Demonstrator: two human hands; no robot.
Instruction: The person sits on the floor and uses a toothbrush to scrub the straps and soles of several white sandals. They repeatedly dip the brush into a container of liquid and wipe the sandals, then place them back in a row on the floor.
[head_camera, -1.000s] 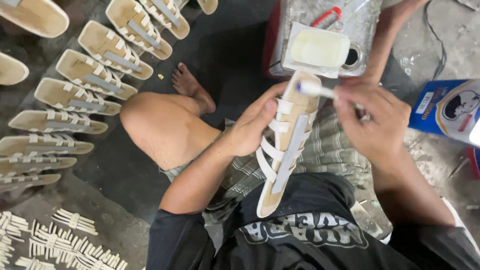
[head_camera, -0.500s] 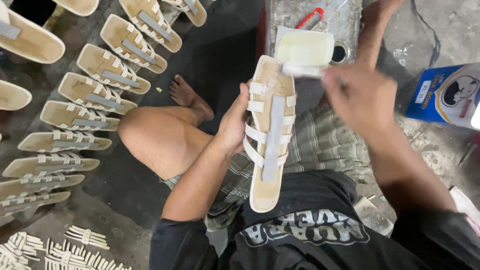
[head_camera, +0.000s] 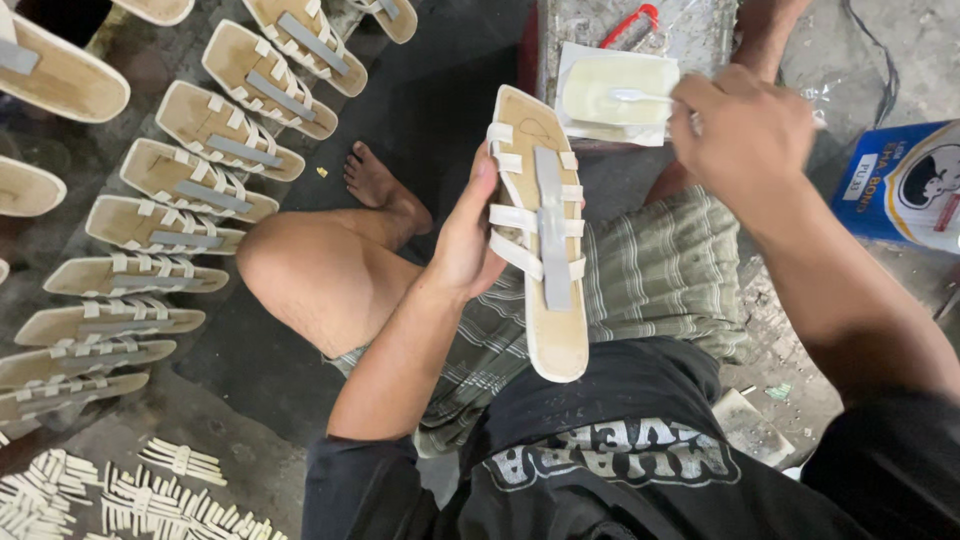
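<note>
Right hand (head_camera: 745, 135) has moved up off the sole, clenched on a white brush (head_camera: 630, 96) dipped in the pale glue tub (head_camera: 618, 95). Left hand (head_camera: 468, 235) grips the beige strapped sandal sole (head_camera: 540, 235) by its edge, over the lap. Finished soles (head_camera: 190, 190) lie in a row on the floor at left.

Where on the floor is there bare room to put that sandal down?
Bare dark floor lies between the row of sandals and the glue tray, beside the foot. Bottom left is crowded with strap bundles. The left hand holds the sandal; the right hand is at the tray.
</note>
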